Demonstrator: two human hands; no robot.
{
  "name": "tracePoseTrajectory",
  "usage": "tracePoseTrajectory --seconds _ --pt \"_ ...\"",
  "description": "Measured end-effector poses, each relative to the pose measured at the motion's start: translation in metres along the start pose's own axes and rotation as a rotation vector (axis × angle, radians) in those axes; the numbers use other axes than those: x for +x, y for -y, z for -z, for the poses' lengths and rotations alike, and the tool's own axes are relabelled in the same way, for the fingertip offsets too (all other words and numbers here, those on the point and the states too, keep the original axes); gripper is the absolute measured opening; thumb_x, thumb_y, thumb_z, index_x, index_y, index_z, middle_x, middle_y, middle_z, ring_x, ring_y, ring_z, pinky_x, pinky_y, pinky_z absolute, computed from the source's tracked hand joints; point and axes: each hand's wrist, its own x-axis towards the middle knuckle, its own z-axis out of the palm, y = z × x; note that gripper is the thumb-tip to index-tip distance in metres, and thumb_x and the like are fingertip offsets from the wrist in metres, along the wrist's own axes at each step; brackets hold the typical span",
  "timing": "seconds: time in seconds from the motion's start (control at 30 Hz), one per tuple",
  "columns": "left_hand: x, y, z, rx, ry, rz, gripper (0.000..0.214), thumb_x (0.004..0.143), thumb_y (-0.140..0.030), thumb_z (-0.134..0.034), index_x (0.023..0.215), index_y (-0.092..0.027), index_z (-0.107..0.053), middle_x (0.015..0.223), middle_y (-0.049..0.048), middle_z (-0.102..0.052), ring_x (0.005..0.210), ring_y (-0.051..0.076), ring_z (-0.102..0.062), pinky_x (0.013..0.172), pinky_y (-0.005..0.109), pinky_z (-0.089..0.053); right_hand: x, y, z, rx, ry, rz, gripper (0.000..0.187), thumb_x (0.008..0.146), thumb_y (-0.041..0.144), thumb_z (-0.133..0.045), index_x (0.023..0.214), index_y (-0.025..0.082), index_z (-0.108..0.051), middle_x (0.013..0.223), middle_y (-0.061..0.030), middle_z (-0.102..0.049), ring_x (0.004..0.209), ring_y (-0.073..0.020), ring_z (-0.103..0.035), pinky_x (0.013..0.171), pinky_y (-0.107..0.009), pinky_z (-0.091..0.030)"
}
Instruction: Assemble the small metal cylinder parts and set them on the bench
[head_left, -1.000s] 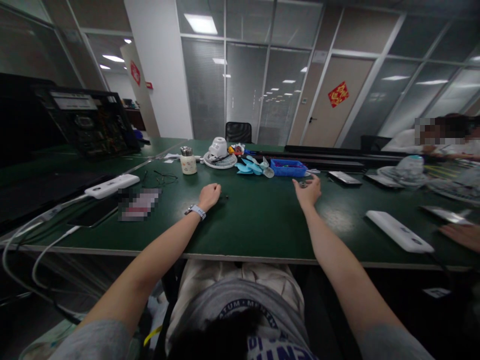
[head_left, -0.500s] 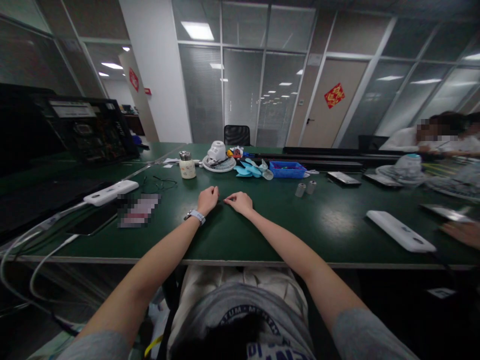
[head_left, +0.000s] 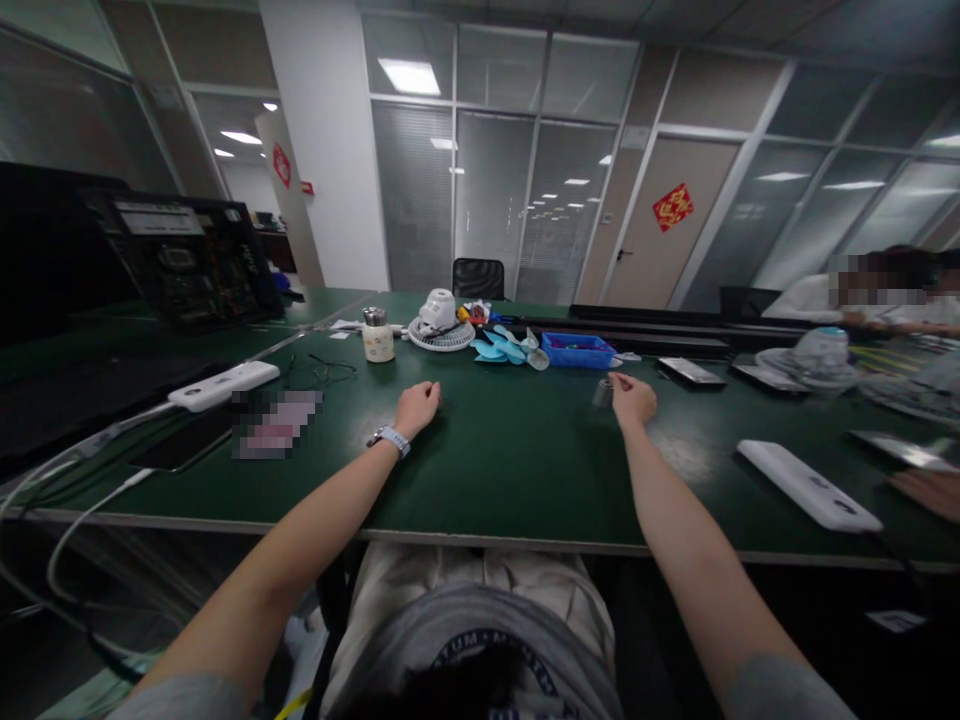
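My left hand (head_left: 418,408) rests near the middle of the green table, wearing a wristwatch (head_left: 391,438). Its fingers are curled together, and what they hold, if anything, is too small to make out. Off to the right, my right hand (head_left: 635,400) is over a small clear cylindrical jar (head_left: 602,394). The thumb and fingertips are pinched at the jar's top, and I cannot tell whether they touch it or hold something tiny. A second jar is hidden by this hand.
Beyond the hands are a patterned bottle (head_left: 379,338), a white fan part (head_left: 441,325), blue fan blades (head_left: 501,346) and a blue tray (head_left: 577,350). A white power bank (head_left: 810,484) lies right; a power strip (head_left: 225,384) lies left. A co-worker's hand (head_left: 930,490) is at the right edge.
My right hand has moved away from my left hand, rightward to the small jars, covering one of them. My left hand has stayed almost in place. The view has tilted slightly.
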Motion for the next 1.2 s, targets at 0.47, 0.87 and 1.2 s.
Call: tracePoseTrajectory --seconds 0.47,0.87,1.2 --pt "0.0 0.0 0.0 -0.003 0.0 -0.032 0.041 0.09 -0.042 -0.036 0.067 -0.021 -0.062 0.076 0.0062 -0.071 0.071 0.018 -0.061 0.063 0.026 -0.037 0.005 0.005 -0.001 -0.075 0.07 0.009 0.036 0.084 0.047 -0.054 0.103 0.023 -0.074 0.097 -0.0144 -0.071 0.088 -0.0274 -0.065 0.075 -0.037 -0.049" --pt "-0.001 -0.005 0.004 0.006 0.03 -0.014 0.04 0.089 -0.041 -0.038 0.07 -0.02 -0.065 0.078 0.0058 -0.072 0.071 0.018 -0.061 0.062 0.025 -0.038 -0.008 0.021 0.012 -0.07 0.08 0.019 0.045 0.084 0.047 -0.055 0.123 0.026 -0.062 0.099 -0.0127 -0.069 0.098 -0.03 -0.063 0.085 -0.043 -0.047" --pt "0.0 -0.003 0.002 -0.013 0.023 -0.022 0.039 0.088 -0.04 -0.039 0.068 -0.02 -0.065 0.077 0.0055 -0.072 0.071 0.018 -0.062 0.064 0.025 -0.039 -0.012 0.009 -0.014 -0.033 0.392 -0.135 0.095 0.075 0.041 -0.067 0.146 0.001 -0.018 0.082 -0.0144 -0.071 0.095 -0.0285 -0.067 0.091 -0.039 -0.045"
